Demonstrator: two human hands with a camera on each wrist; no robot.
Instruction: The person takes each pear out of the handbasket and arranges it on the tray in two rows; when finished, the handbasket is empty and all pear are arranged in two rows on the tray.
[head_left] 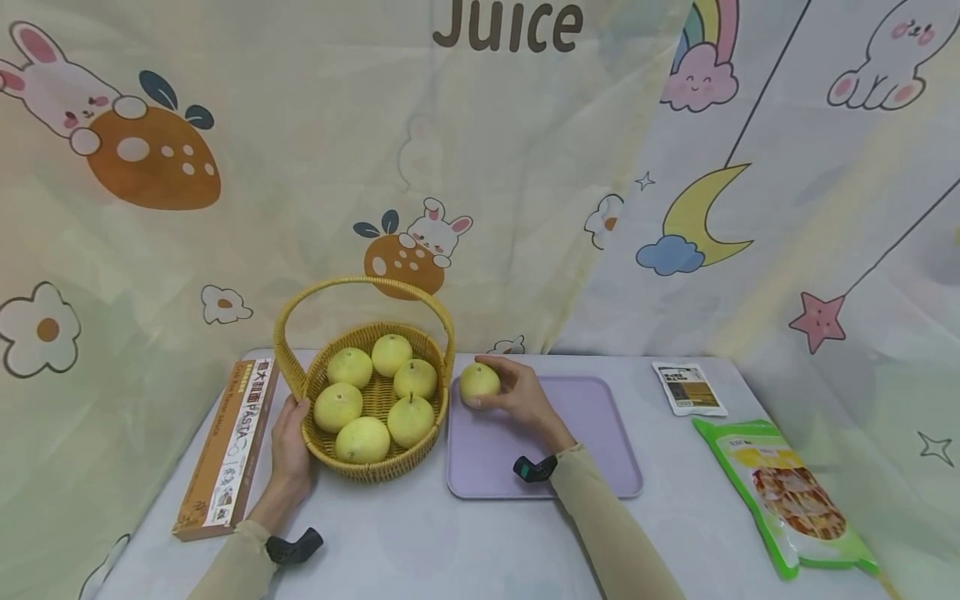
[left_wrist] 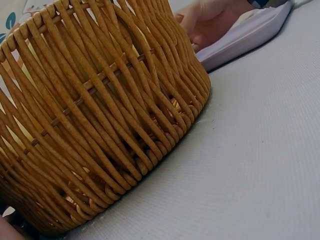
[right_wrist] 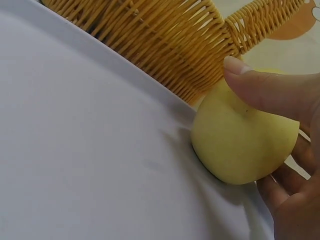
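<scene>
In the head view, my right hand (head_left: 525,404) grips a round yellow-green pear (head_left: 479,382) at the back left corner of the lilac tray (head_left: 540,483). The right wrist view shows the thumb over the top of this pear (right_wrist: 240,140) and the fingers around its far side, low over the tray. Several similar pears (head_left: 363,439) lie in a woven yellow basket (head_left: 375,473) with a tall handle, left of the tray. My left hand (head_left: 291,446) rests against the basket's left side; in the left wrist view the basket wall (left_wrist: 100,110) hides most of it.
A long brown-and-white pasta box (head_left: 225,450) lies left of the basket. Right of the tray are a small white sachet (head_left: 688,389) and a green-edged food bag (head_left: 787,500). A printed cloth (head_left: 525,208) hangs behind the white table (head_left: 397,542).
</scene>
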